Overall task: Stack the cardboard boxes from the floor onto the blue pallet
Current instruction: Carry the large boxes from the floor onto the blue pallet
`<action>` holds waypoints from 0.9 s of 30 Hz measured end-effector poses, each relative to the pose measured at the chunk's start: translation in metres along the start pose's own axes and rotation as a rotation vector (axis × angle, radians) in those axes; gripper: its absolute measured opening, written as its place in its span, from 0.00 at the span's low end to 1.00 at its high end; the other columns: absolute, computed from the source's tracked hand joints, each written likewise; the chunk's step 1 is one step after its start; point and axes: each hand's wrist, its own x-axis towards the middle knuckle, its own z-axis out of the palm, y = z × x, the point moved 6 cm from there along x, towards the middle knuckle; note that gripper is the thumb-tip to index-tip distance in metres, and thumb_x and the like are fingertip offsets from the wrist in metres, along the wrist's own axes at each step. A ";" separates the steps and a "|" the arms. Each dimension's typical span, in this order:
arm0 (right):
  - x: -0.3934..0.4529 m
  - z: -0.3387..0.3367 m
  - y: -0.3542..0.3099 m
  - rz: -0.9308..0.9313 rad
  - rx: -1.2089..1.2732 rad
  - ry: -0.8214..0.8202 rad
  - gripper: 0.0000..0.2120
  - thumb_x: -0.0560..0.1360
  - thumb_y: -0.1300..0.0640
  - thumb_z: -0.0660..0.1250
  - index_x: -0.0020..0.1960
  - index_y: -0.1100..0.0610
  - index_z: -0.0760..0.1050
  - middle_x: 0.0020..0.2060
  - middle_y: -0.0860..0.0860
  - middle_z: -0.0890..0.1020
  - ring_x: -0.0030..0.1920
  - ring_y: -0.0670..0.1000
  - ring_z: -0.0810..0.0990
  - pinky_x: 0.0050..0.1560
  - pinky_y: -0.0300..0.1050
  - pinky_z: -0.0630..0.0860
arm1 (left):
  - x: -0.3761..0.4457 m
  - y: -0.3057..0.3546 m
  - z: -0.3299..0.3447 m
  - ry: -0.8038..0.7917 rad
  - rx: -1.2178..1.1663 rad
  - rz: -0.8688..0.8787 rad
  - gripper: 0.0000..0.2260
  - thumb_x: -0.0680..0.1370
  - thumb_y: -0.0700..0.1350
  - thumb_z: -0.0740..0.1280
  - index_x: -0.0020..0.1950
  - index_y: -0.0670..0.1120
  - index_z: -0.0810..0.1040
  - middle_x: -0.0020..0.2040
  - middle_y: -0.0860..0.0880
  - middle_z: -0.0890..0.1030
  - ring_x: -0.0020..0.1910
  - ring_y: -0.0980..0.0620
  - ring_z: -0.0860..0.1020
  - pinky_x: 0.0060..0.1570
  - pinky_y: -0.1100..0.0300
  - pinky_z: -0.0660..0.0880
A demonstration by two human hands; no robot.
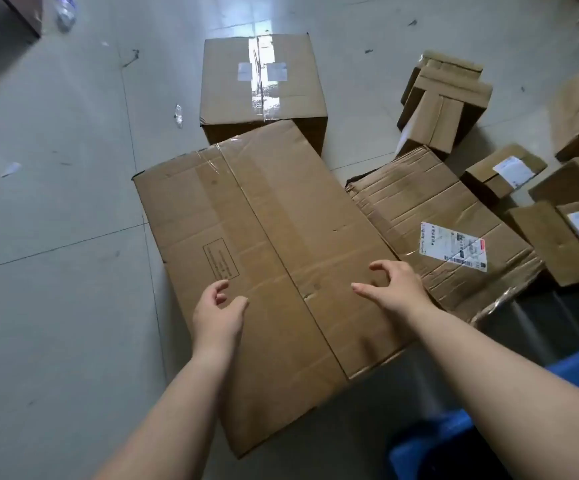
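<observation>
At the centre of the view, a large cardboard box [274,271] lies on the grey tiled floor [56,202], turned at an angle, with clear tape running along its top seam and a small printed frame near its left side. Both hands hover just above its near half. The left hand [219,311] has its fingers loosely curled with the thumb spread, holding nothing; the right hand [393,284] is spread wide, fingers bent like a claw, also holding nothing. I cannot tell whether any fingertip touches the cardboard.

Toward 12 o'clock, a taped box [263,88] stands just behind the large one, their edges meeting or nearly so. Toward 2 o'clock, a creased flat box [430,216] with a shipping label [452,245] sits just beside the large box, its near end wrapped in clear film. Beyond it, at about 1 o'clock, stand two small boxes [443,102] close together. More small boxes [554,216], some labelled, crowd the right edge at 3 o'clock.

At 5 o'clock, the corner of the blue pallet [430,448] shows under the right forearm, near the large box's near right corner. A plastic bottle [65,13] lies on the floor at 11 o'clock, well apart from the boxes.
</observation>
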 end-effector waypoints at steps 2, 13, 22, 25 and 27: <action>0.012 -0.002 0.001 0.017 -0.107 0.061 0.33 0.68 0.43 0.71 0.68 0.52 0.66 0.70 0.56 0.64 0.70 0.58 0.61 0.68 0.59 0.62 | 0.012 -0.004 -0.008 0.101 0.063 -0.020 0.23 0.74 0.43 0.66 0.68 0.48 0.68 0.68 0.42 0.69 0.65 0.42 0.68 0.61 0.51 0.67; 0.029 -0.006 0.031 0.206 -0.114 0.142 0.48 0.61 0.35 0.72 0.70 0.60 0.62 0.67 0.60 0.70 0.66 0.62 0.69 0.62 0.56 0.69 | 0.026 -0.055 -0.020 0.159 -0.222 -0.392 0.29 0.72 0.45 0.69 0.71 0.42 0.64 0.70 0.43 0.69 0.63 0.41 0.69 0.57 0.50 0.66; -0.013 -0.079 -0.024 0.101 -0.006 0.220 0.38 0.61 0.37 0.73 0.60 0.63 0.74 0.57 0.60 0.79 0.59 0.60 0.76 0.55 0.49 0.71 | -0.008 0.043 -0.088 0.230 -0.305 -0.216 0.21 0.72 0.38 0.69 0.64 0.46 0.71 0.45 0.42 0.78 0.29 0.48 0.76 0.35 0.61 0.75; -0.037 -0.117 -0.043 0.121 -0.032 0.219 0.28 0.62 0.38 0.73 0.46 0.62 0.80 0.43 0.58 0.82 0.49 0.60 0.79 0.45 0.47 0.71 | -0.031 0.085 -0.109 0.203 -0.318 -0.242 0.17 0.73 0.36 0.67 0.60 0.47 0.71 0.28 0.47 0.76 0.22 0.46 0.74 0.19 0.64 0.70; -0.051 -0.131 -0.049 0.131 -0.030 0.189 0.26 0.61 0.37 0.73 0.42 0.61 0.81 0.39 0.56 0.82 0.45 0.58 0.79 0.44 0.47 0.74 | -0.045 0.105 -0.116 0.172 -0.331 -0.223 0.16 0.73 0.35 0.66 0.59 0.47 0.72 0.23 0.47 0.77 0.21 0.45 0.75 0.19 0.61 0.70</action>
